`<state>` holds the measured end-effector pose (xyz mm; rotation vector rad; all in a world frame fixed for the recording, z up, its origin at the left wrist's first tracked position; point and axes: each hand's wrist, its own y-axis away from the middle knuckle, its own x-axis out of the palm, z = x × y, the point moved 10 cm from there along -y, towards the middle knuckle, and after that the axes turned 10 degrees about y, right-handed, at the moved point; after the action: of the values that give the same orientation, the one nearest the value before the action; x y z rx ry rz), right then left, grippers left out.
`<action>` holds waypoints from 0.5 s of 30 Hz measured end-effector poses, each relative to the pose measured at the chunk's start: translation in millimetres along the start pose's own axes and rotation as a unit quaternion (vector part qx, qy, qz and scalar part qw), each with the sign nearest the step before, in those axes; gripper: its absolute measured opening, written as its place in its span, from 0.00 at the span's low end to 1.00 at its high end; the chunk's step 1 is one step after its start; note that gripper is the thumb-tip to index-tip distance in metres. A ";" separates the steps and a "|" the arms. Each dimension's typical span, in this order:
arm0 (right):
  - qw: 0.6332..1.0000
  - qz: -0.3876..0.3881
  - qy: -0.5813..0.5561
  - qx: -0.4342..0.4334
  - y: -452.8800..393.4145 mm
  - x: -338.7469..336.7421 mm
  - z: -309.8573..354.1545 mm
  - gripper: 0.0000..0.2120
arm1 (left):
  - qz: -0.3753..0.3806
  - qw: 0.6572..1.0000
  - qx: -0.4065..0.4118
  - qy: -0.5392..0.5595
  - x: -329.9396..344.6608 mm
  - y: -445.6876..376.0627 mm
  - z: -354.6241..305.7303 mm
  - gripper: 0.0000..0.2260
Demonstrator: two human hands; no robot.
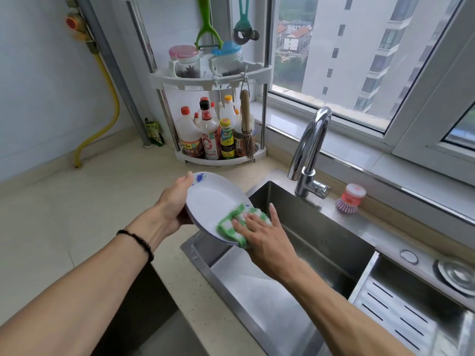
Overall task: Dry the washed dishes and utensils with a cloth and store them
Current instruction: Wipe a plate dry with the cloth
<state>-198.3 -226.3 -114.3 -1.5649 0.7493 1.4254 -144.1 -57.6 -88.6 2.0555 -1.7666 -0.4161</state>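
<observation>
- Left hand (174,201) is gripping the white plate (213,201) at its far-left rim, thumb lying over the edge by a small blue mark, fingers curling behind; a dark bead bracelet (136,240) is sitting on that wrist.
- Plate is tilting, face toward the camera, hanging in the air over the near-left corner of the sink (295,253), touching neither counter nor basin.
- Right hand (264,232) is pressing a green-and-white cloth (236,222) flat against the plate's lower right rim; fingers are lying straight and spread over the cloth, thumb out to the right.
- Cloth is wrapping slightly over the plate's lower edge.
- Counter (77,214) is running pale beige and speckled to the left of the steel sink; wall behind it is showing pale tile.
- Chrome faucet (311,150) is standing behind the basin, spout arching toward the window.
- Pink dish brush (349,199) is resting bristles-down on the ledge to the right of the faucet.
- White corner rack (213,78) is occupying the back corner: sauce bottles (208,134) crowding the lower tier, two lidded jars above, a small straw brush hanging from the shelf edge.
- Yellow hose (110,104) is snaking down the left wall.
- Window (359,47) is showing a tall grey building outside.
- Slotted steel drain insert (401,312) is lying at the far right.
</observation>
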 end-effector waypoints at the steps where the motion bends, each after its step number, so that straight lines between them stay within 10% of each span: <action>1: 1.000 -0.011 0.001 0.019 -4.7 -7.8 2.1 0.22 | 0.002 1.000 0.000 0.015 2.3 0.4 -1.6 0.19; 10: 0.981 -0.082 -0.142 0.101 -34.0 -47.2 35.1 0.13 | -0.157 0.963 0.183 0.121 1.5 31.3 -8.4 0.28; 15: 0.983 0.118 -0.142 0.018 -20.4 1.2 16.6 0.29 | -0.137 0.973 0.184 0.028 -8.7 32.2 -23.2 0.28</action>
<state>-187.8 -202.4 -110.9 -1.2396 0.8018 1.7542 -162.6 -50.6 -53.1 2.5552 -1.6268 -0.1067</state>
